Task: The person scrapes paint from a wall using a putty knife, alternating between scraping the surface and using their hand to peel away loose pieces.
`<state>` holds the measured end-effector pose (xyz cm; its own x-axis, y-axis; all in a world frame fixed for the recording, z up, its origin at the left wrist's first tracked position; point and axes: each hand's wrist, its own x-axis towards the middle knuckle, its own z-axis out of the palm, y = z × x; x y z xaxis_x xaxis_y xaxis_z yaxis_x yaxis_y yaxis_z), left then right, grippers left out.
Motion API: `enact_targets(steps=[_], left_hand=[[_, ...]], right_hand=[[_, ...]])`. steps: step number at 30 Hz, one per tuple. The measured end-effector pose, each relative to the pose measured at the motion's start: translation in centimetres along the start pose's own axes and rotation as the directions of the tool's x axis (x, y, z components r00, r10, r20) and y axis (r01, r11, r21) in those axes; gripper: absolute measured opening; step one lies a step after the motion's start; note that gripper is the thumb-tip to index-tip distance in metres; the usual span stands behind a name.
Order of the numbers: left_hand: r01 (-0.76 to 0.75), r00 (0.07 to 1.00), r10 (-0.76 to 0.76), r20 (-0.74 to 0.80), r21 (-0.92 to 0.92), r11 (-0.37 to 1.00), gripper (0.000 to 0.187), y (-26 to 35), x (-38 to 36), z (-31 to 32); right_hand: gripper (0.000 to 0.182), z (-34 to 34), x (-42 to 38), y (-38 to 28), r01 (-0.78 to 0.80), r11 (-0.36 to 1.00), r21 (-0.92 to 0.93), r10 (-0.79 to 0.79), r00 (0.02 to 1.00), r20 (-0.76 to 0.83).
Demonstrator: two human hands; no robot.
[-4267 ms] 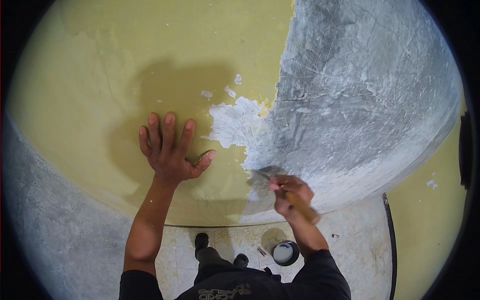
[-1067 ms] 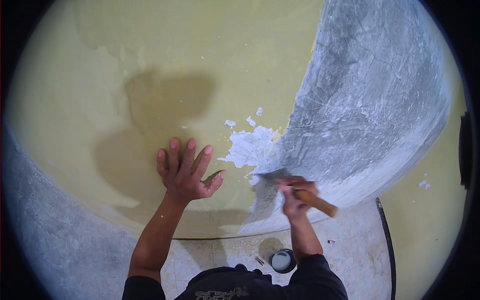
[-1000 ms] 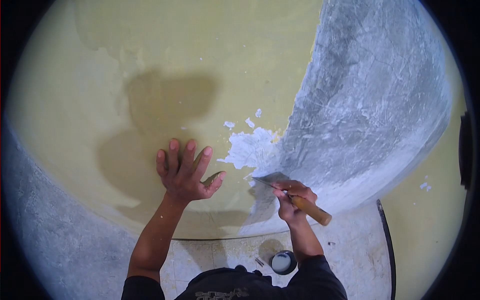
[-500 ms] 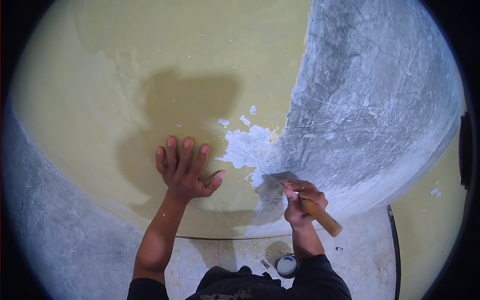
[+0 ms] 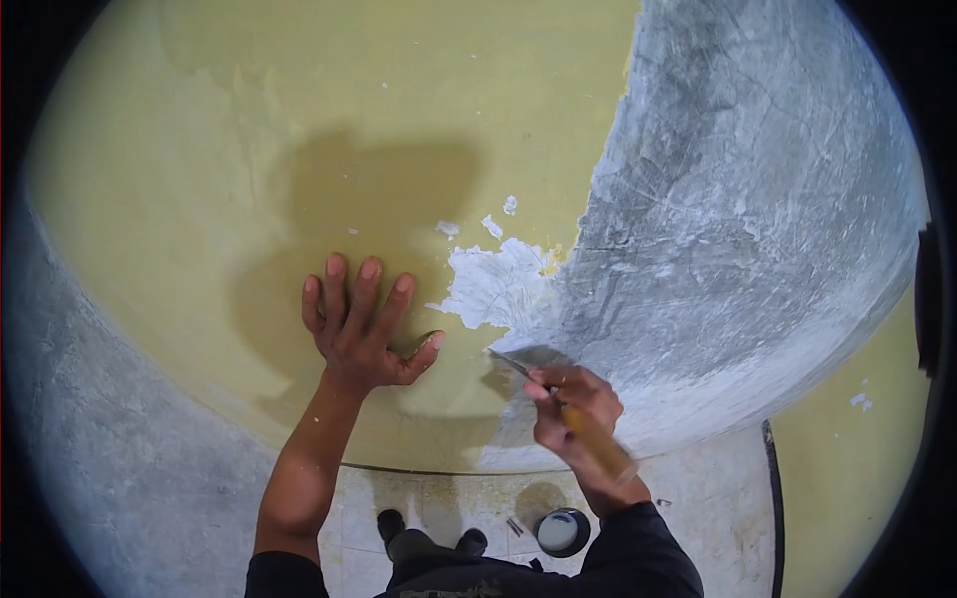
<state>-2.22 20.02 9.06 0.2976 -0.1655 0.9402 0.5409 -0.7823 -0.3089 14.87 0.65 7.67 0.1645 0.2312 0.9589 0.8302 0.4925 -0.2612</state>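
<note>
My left hand lies flat on the yellow painted wall, fingers spread, holding nothing. My right hand is wrapped round the wooden handle of a scraper. The scraper's thin blade points up and left, its tip at the lower edge of a bare whitish patch where the yellow paint is gone. To the right of that patch, the wall shows a large grey scraped surface. Small white chipped spots dot the paint above the patch.
Below the wall, a dark round container with pale contents stands on the tiled floor. Small thin items lie beside it. My feet show at the bottom. A dark object is at the far right edge.
My right hand has moved left with the scraper, bringing the blade to the paint edge. The view has shifted slightly, and my feet show more. My left hand stays spread on the wall.
</note>
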Motion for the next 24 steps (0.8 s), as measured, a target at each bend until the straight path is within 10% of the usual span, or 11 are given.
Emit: enact_targets(steps=[9,13,15,19,21,24], left_hand=[[0.017,1.0,-0.017,-0.002,-0.014,1.0,0.066,0.0,0.1,-0.1],[0.025,1.0,-0.025,0.003,-0.015,1.0,0.065,0.1,0.0,-0.2],[0.014,1.0,-0.015,-0.012,-0.016,1.0,0.065,0.0,0.1,-0.1],[0.017,1.0,-0.017,-0.008,-0.015,1.0,0.064,0.0,0.2,-0.1],[0.013,0.999,-0.013,-0.032,-0.027,1.0,0.063,0.0,0.2,0.0],[0.014,1.0,-0.015,-0.023,-0.021,1.0,0.063,-0.1,0.2,-0.1]], right_hand=[[0.031,0.0,-1.1,0.8,-0.09,0.991,0.099,0.096,0.993,-0.064],[0.029,-0.1,-0.9,0.5,0.102,0.995,-0.015,-0.101,0.993,0.058],[0.027,-0.2,-0.8,0.9,-0.042,0.99,0.134,0.073,0.971,-0.23],[0.031,-0.7,-1.2,-0.2,0.012,0.996,-0.085,0.005,0.979,0.204],[0.03,-0.4,-2.0,0.9,-0.063,0.997,0.042,0.067,0.993,-0.101],[0.029,-0.3,-2.1,0.6,-0.044,0.996,0.078,0.044,0.999,0.003]])
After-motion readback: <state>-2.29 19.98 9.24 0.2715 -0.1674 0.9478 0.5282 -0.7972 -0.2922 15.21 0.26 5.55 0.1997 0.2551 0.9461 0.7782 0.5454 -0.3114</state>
